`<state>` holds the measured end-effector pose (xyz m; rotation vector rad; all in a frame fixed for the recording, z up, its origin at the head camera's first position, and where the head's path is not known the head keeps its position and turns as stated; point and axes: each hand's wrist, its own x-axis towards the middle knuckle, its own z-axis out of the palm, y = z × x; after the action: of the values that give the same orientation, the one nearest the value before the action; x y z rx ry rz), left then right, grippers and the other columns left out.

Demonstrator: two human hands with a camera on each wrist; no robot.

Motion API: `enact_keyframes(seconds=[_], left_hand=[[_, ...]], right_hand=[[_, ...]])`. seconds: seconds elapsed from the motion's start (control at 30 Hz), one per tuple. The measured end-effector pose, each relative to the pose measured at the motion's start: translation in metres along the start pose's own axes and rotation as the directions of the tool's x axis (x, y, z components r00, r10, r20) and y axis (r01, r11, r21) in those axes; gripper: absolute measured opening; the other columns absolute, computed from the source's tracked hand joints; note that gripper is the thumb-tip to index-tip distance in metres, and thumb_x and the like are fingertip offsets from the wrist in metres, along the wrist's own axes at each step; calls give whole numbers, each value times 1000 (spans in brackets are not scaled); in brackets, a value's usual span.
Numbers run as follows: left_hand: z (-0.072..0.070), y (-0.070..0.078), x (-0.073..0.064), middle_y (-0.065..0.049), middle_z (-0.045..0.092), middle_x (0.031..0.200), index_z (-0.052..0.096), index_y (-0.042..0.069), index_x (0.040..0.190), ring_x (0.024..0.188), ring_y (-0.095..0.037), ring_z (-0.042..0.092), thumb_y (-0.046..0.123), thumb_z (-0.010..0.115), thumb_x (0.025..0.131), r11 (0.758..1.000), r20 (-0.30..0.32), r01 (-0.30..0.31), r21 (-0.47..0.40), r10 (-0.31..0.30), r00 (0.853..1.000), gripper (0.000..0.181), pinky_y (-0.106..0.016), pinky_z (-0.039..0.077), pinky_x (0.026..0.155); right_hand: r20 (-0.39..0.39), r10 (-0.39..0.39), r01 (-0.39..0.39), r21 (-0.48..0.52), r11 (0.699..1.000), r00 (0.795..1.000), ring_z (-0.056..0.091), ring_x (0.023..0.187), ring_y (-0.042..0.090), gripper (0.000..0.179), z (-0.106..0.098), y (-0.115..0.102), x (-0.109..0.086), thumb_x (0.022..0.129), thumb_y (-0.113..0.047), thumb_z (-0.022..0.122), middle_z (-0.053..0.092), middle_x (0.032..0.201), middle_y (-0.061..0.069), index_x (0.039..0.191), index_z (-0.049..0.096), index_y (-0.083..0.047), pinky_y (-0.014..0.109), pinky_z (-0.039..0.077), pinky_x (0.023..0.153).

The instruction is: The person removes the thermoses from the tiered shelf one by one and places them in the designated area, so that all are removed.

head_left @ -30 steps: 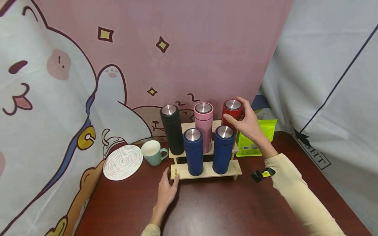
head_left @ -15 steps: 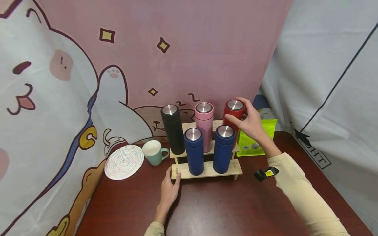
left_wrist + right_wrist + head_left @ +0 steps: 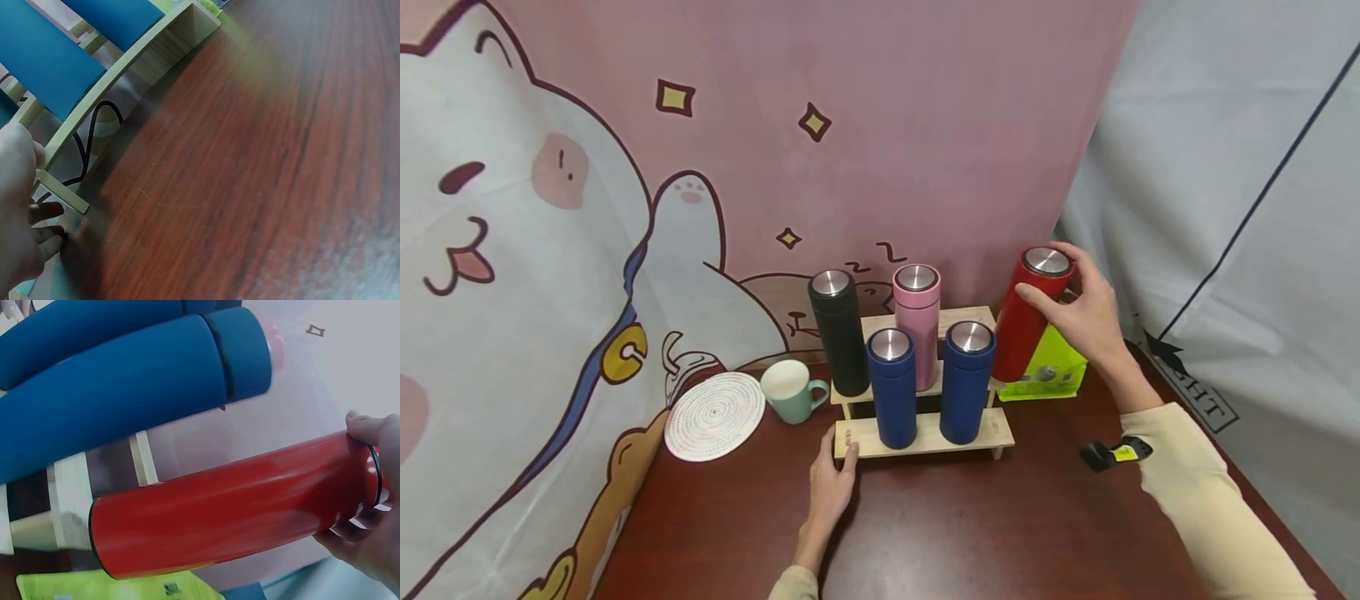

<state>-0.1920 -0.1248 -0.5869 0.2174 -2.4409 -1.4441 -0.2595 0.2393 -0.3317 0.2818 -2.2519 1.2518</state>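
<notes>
My right hand grips a red thermos near its silver-topped lid. The thermos leans, top to the right, at the right end of a wooden tiered rack; in the right wrist view its base is beside the rack's slats. My left hand holds the left end of the rack's front step, thumb on top. A black thermos and a pink thermos stand on the rack's tier behind. Two blue thermoses stand in front, a left blue one and a right blue one.
A mint-green mug stands left of the rack, beside a round woven mat leaning against the backdrop. Behind the red thermos is a lime-green bag. All of it stands on a dark brown table with cloth walls around.
My right hand has moved the red thermos off its spot on the rack's tier, to the right, and it has tilted. My left hand stays at the rack's left end.
</notes>
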Motion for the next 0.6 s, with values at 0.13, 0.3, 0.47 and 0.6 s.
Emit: enact_keyframes(seconds=[0.13, 0.3, 0.47, 0.6], left_hand=[[2, 0, -1, -18, 58, 144, 48, 8, 149, 132, -39, 55, 25, 66, 98, 1000, -4, -14, -5, 14, 1000, 56, -56, 42, 108], [4, 0, -2, -20, 59, 143, 48, 5, 148, 131, -40, 56, 22, 66, 98, 1000, -14, -28, -11, 28, 1000, 56, -56, 43, 108], [5, 1, -3, -21, 59, 142, 48, 3, 148, 130, -40, 56, 20, 66, 98, 999, -27, -23, -26, 22, 999, 55, -56, 43, 108], [6, 2, -3, -21, 60, 141, 49, 3, 147, 130, -39, 56, 17, 66, 98, 998, -43, -23, -54, 21, 999, 54, -56, 44, 107]], right_hand=[[-47, 18, -18, 1, 1000, 999, 57, 107, 2, 68, -15, 3, -2, 90, -26, 77, 59, 136, 10, 150, 45, -23, 8, 47, 86], [-92, 28, -24, 51, 998, 995, 59, 104, 2, 67, -30, 13, -2, 90, -21, 77, 60, 130, -1, 150, 46, -22, 7, 47, 84], [-139, 66, -57, 63, 996, 988, 59, 104, 2, 67, -44, 23, -1, 89, -20, 76, 60, 127, -11, 150, 47, -20, 7, 47, 83], [-181, 101, -94, 49, 994, 978, 58, 103, 2, 66, -54, 28, -1, 89, -22, 77, 61, 128, -9, 148, 49, -23, 8, 47, 82]])
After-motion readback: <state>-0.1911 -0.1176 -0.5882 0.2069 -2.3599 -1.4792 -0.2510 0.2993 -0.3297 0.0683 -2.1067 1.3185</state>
